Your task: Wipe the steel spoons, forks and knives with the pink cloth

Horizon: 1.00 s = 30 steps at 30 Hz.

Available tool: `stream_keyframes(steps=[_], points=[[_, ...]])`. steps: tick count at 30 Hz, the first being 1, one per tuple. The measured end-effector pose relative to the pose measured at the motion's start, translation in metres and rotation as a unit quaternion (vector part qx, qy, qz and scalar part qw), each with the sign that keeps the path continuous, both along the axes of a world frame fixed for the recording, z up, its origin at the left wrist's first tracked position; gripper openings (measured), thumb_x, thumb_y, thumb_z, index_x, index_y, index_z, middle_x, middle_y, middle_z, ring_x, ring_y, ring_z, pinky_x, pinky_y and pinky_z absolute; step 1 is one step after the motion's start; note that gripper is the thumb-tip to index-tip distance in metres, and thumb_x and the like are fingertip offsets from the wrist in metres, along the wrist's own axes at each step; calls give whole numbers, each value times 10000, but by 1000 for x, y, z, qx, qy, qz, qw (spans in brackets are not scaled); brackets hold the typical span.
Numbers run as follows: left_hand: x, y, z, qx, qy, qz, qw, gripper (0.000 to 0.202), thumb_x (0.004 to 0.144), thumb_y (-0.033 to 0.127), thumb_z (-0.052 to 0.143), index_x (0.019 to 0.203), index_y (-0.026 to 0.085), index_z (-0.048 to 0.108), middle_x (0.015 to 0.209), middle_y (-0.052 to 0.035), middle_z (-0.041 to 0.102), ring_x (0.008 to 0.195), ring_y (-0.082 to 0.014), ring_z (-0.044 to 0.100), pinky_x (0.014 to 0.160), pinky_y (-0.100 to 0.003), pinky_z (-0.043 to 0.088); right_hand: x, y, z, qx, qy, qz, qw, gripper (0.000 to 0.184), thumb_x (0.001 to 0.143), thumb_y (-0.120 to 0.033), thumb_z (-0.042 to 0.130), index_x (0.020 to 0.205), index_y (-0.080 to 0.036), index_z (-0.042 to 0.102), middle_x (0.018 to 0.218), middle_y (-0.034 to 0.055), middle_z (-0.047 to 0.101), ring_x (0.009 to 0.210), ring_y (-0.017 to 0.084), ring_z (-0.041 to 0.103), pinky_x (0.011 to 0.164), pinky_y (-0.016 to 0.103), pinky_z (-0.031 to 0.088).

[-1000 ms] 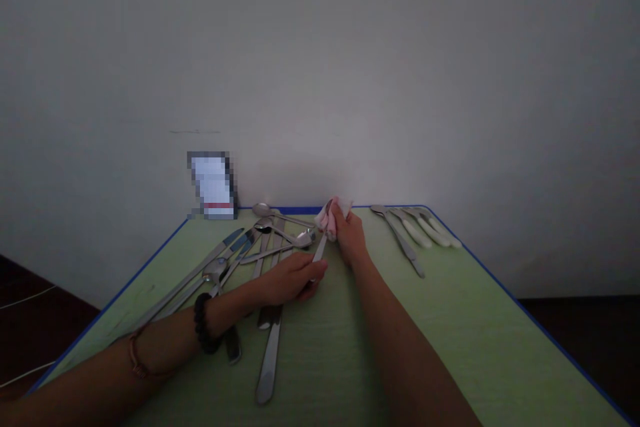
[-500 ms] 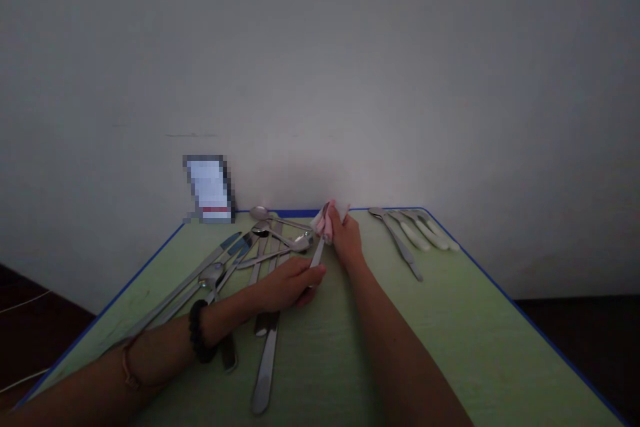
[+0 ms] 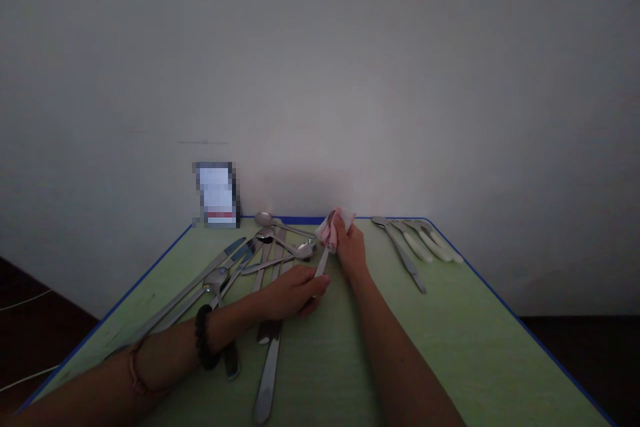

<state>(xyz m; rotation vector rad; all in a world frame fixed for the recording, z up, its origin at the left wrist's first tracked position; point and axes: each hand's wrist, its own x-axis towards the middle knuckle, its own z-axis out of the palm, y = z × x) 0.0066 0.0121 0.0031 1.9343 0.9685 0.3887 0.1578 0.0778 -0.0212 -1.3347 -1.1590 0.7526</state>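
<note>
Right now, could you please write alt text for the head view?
The left hand holds a metal utensil while the right hand grips a pink-and-white cloth at its far end. On a green table, scattered cutlery lies left and a smaller group right.

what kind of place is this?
Probably a room in a home, though little of it shows: a green table with blue edging by a plain pale wall, and household-looking cutlery spread loose across the tabletop.
</note>
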Motion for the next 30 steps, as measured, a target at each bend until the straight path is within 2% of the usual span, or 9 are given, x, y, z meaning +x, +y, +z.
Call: stream_keyframes(steps=[8,16,19,21,24,27,28,30], points=[[1,0,2,5,-10,-7,1000,472,900,522,297,567,206,402,477,41,415,455,-104,391,495,-234,333,-1,-2,4,10,37,9,999,543,765,-685,488,628,-173,605,586,43,634,575,167,537,557,270,385],[4,-4,5,9,-10,14,1000,436,889,501,315,573,208,382,485,41,406,445,-97,361,463,-233,289,-2,-1,5,1,59,17,998,514,750,-663,538,614,-173,611,569,31,629,569,162,530,551,268,379],[5,-4,7,37,-9,-6,999,412,883,486,327,580,210,365,489,47,382,457,-97,353,462,-232,265,-1,0,3,-1,86,40,996,481,738,-634,589,615,-170,616,555,16,621,566,153,528,548,261,374],[4,-4,8,53,-6,-26,998,394,876,474,358,585,208,359,497,53,362,466,-94,347,462,-228,252,0,1,1,-7,140,76,987,454,734,-606,627,630,-164,624,550,3,613,552,136,519,539,249,378],[3,-2,9,37,-2,-29,999,383,884,433,371,579,203,385,502,50,378,471,-97,369,471,-223,276,1,2,2,-17,290,143,946,369,721,-526,703,688,-163,645,582,-17,620,547,106,525,536,221,415],[2,-1,9,-5,-13,5,1000,406,911,407,324,568,205,402,481,42,400,454,-105,382,485,-228,318,1,2,9,-28,441,216,871,220,694,-346,784,781,-181,668,689,-27,667,601,85,582,598,187,488],[2,-1,8,-17,-18,11,1000,416,919,411,310,569,207,404,472,42,398,444,-106,378,482,-231,323,1,1,11,-34,469,238,850,194,688,-282,793,807,-187,673,738,-24,686,634,79,606,635,177,508],[2,0,7,-32,-28,8,999,435,931,426,288,573,210,407,454,45,386,427,-107,366,471,-232,324,2,0,13,-44,494,267,827,190,680,-192,790,835,-190,680,819,-13,711,706,73,641,706,158,528]])
